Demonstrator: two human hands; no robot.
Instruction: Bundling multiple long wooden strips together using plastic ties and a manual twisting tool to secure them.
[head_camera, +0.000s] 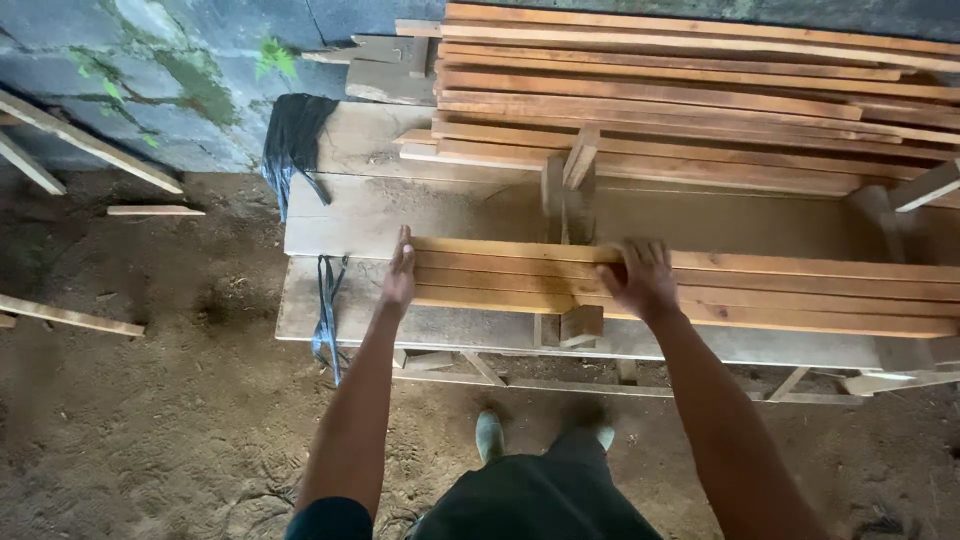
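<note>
Several long orange-brown wooden slats (760, 290) lie side by side across a rough wooden workbench (340, 320). My left hand (400, 272) presses flat against the left ends of the slats, fingers straight. On top of the slats near their middle rests my right hand (640, 278), palm down with the fingers spread over the far slat. Neither hand is closed around anything. Small upright wooden blocks (568, 190) stand behind the slats, and another block (580, 322) sits at their front edge.
A big stack of similar boards (680, 100) lies at the back of the bench against a mossy wall. Black plastic (292, 140) hangs over the bench's left corner and a dark strap (326, 310) dangles below. Loose boards (70, 315) lie on the dirt floor at left.
</note>
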